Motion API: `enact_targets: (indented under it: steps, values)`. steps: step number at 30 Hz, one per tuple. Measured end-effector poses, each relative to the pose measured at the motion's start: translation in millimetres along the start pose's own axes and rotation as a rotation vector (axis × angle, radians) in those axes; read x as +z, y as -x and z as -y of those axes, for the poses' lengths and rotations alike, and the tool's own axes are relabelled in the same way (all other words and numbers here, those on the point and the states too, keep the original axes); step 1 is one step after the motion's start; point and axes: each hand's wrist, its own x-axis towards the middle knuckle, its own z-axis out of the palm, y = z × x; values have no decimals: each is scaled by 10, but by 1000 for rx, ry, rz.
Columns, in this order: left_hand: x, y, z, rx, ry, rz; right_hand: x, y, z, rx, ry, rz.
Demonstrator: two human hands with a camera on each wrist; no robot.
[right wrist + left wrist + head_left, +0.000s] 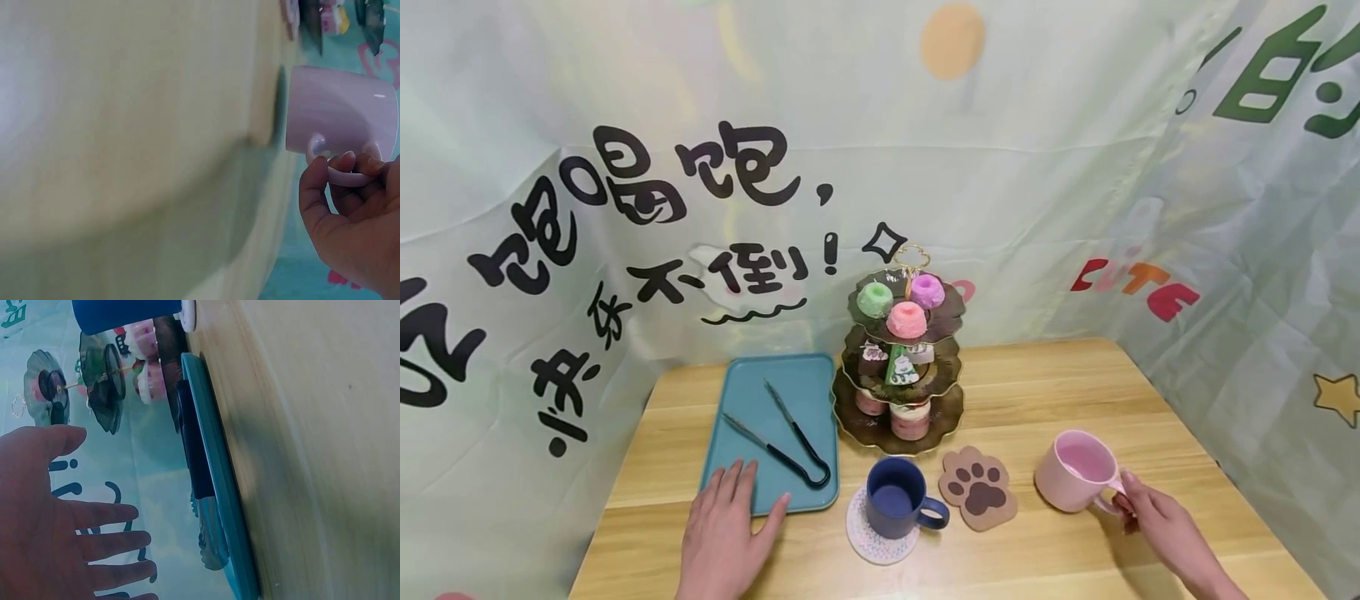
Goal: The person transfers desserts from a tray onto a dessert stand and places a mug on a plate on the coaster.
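At the right of the table my right hand (1157,521) pinches the handle of a pink mug (1078,471), which is upright. In the right wrist view, thumb and fingers curl round that handle while the mug's body (340,109) is untouched. My left hand (726,533) has its fingers straight and spread, close to the near edge of a blue tray (741,383), and grips nothing. Black-handled metal tongs (790,450) lie on this tray, their tips pointing away. A dark blue mug (897,500) stands on a round patterned coaster (883,550) between the hands.
A brown paw-shaped coaster (977,487) lies between the two mugs. Behind them rises a three-tier stand (850,425) bearing several small cakes, with a gold ring on top. Printed cloth (1037,208) hangs round the back and sides of the wooden table (1045,375).
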Motion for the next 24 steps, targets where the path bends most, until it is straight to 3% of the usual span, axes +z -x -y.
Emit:
enact_targets:
  steps: [7, 12, 24]
  values:
    - [11, -3, -19, 0, 0, 9, 196, 23, 356, -95, -103, 17]
    - [12, -3, -45, -16, 2, 34, 390, 30, 572, -107, -138, 27]
    - [59, 4, -73, 12, 3, -13, 785, 6, 765, -89, -126, 78]
